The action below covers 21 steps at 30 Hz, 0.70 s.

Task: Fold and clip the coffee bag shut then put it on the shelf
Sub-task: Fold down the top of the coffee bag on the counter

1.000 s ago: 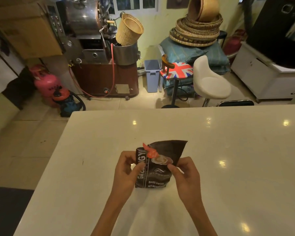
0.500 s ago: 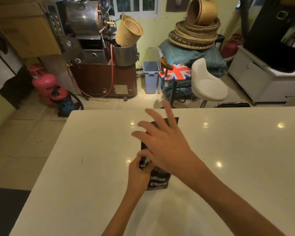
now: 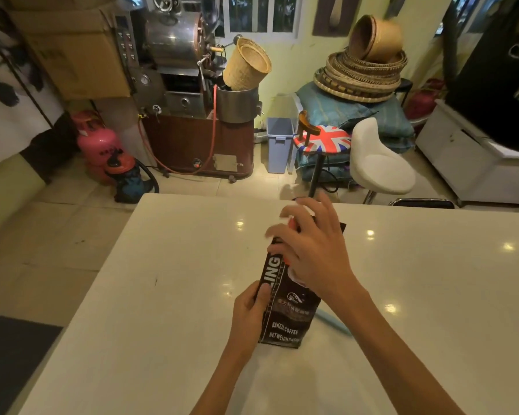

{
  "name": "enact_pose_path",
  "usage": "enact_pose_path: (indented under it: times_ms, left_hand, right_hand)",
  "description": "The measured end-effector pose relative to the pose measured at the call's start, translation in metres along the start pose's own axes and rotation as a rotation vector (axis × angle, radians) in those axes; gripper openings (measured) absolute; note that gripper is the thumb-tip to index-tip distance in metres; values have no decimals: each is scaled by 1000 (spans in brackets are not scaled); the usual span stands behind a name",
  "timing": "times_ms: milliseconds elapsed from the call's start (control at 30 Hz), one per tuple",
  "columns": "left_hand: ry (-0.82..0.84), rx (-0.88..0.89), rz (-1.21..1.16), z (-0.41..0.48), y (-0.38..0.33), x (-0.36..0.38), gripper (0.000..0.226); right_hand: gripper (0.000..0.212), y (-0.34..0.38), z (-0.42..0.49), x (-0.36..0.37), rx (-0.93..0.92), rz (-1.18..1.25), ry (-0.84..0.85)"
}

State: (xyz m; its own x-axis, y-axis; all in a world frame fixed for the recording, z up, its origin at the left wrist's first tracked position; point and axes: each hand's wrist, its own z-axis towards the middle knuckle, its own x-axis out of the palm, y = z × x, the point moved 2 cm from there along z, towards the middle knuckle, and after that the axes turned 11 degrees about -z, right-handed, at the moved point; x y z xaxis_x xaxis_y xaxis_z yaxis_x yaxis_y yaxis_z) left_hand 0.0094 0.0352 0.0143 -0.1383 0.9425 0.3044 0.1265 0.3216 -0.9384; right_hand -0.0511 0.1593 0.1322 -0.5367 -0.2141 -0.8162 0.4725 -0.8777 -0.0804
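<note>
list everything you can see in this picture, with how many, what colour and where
coffee bag: one, black with white lettering, upright on the table
table: one, white glossy, foreground
blue strip: one, light blue, on the table right of the bag, partly hidden
roaster machine: one, steel on a brown base, back left
gas cylinder: one, pink, left of the roaster
bin: one, pale blue, right of the roaster
flag stool: one, red, white and blue, beyond the table
white chair: one, right of the stool
woven trays: a stack, tan, back right
left hand: one, holding the bag's left side
right hand: one, fingers spread over the bag's top
</note>
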Motion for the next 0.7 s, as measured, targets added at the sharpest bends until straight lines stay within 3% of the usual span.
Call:
enact_pose_path:
  times_ms: [100, 200, 267, 333, 367, 433, 533, 700]
  left_hand:
    - [-89, -16, -12, 2, -3, -2, 23]
    - [-70, -13, 14, 3, -4, -4, 19]
    - [-11, -33, -2, 1, -4, -1, 20]
    - [-23, -55, -38, 1, -8, 1, 23]
    - [-60, -60, -69, 3, -10, 1, 22]
    - [-135, -118, -160, 4, -13, 2, 21]
    - [-121, -160, -172, 2, -15, 8, 22]
    - [-17, 80, 7, 5, -29, 1, 15]
  right_hand:
    - [56, -8, -29, 0, 392, 155, -72]
    - [81, 0, -77, 23, 872, 909, 128]
    - [62, 17, -98, 44, 997, 1255, 296]
    - [18, 27, -104, 57, 1032, 1182, 250]
    - [9, 27, -103, 58, 1047, 1111, 191]
    - [21, 26, -101, 59, 1039, 998, 114]
    - [30, 19, -104, 57, 1008, 952, -10]
    - [21, 22, -122, 56, 964, 1076, -88]
